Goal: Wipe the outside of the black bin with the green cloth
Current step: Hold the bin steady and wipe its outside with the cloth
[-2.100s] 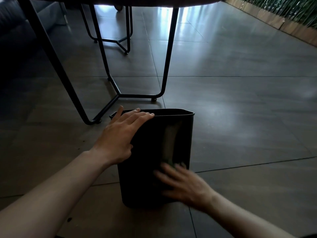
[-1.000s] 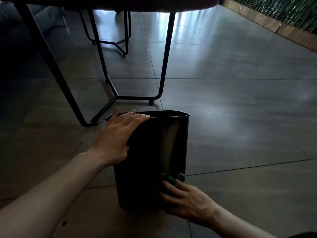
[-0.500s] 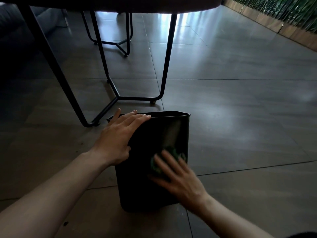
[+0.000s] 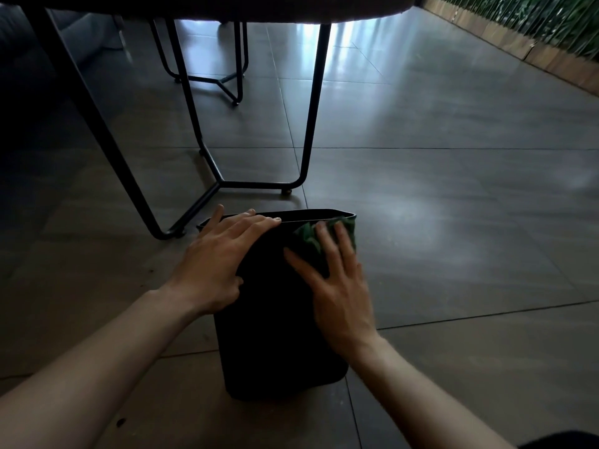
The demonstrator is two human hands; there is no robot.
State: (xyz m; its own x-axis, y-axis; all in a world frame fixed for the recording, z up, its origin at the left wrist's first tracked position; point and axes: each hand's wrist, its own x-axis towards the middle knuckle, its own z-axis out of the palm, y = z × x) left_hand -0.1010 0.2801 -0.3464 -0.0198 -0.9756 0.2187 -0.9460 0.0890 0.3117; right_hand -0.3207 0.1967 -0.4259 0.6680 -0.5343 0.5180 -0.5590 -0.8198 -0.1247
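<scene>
The black bin [image 4: 275,335] stands upright on the tiled floor right in front of me. My left hand [image 4: 220,264] rests flat on its upper left corner, fingers straight and reaching to the rim. My right hand [image 4: 337,283] presses the green cloth [image 4: 308,236] against the near wall just under the rim at the upper right, fingers spread and straight. Most of the cloth is hidden under that hand.
A table with black metal legs [image 4: 311,118] stands just behind the bin, its base bar close to the rim. A second metal frame [image 4: 227,79] sits farther back. Open tiled floor [image 4: 453,222] lies to the right, bordered by a wooden edge with green plants [image 4: 534,34].
My right hand has slid the green cloth up the bin's near wall, from near the bottom to just below the rim. My left hand has stayed on the upper left corner.
</scene>
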